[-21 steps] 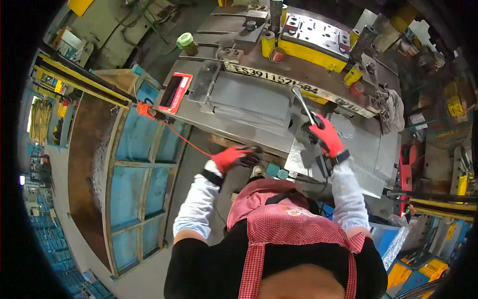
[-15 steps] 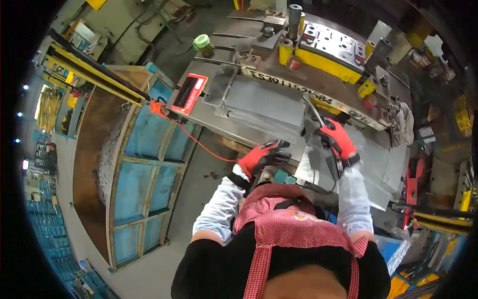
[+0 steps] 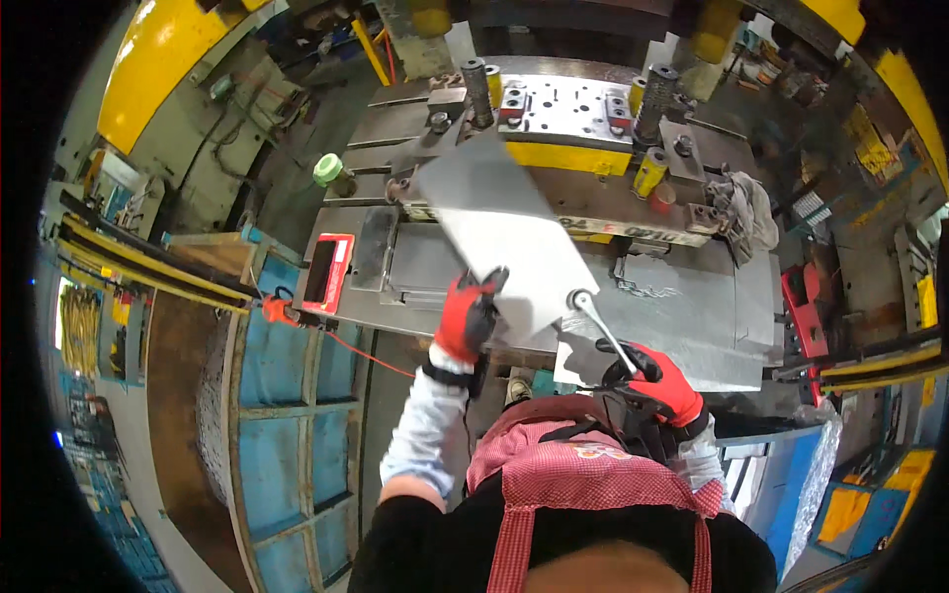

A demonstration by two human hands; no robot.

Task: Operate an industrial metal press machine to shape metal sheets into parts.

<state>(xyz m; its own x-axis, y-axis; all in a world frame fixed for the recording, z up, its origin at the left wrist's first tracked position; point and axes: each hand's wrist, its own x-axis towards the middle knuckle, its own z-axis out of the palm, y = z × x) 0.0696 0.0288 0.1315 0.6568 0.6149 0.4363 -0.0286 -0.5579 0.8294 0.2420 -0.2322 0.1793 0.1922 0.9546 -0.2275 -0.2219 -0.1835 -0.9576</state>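
A flat grey metal sheet (image 3: 519,242) is raised and tilted over the bench, its far end close to the yellow-sided die. My left hand (image 3: 469,314), in a red and black glove, grips the sheet's near left edge. In my right hand (image 3: 660,383), gloved the same way, is a metal hand tool with a long handle and round head (image 3: 605,332). That head rests against the sheet's right edge. Beneath and left of the raised sheet lies a stack of metal sheets (image 3: 423,259). More sheets (image 3: 697,311) lie at the right of the bench.
Behind the sheet stands a die (image 3: 565,109) with a perforated top and upright posts. A red-framed case (image 3: 329,274) and green-lidded jar (image 3: 329,170) sit on the left. A blue-panelled bin (image 3: 272,381) stands left of the bench; a grey rag (image 3: 748,212) lies at right.
One metal sheet has come up off the bench, with my left hand now gripping it. My right hand has brought the tool's round head to its edge. The view has shifted.
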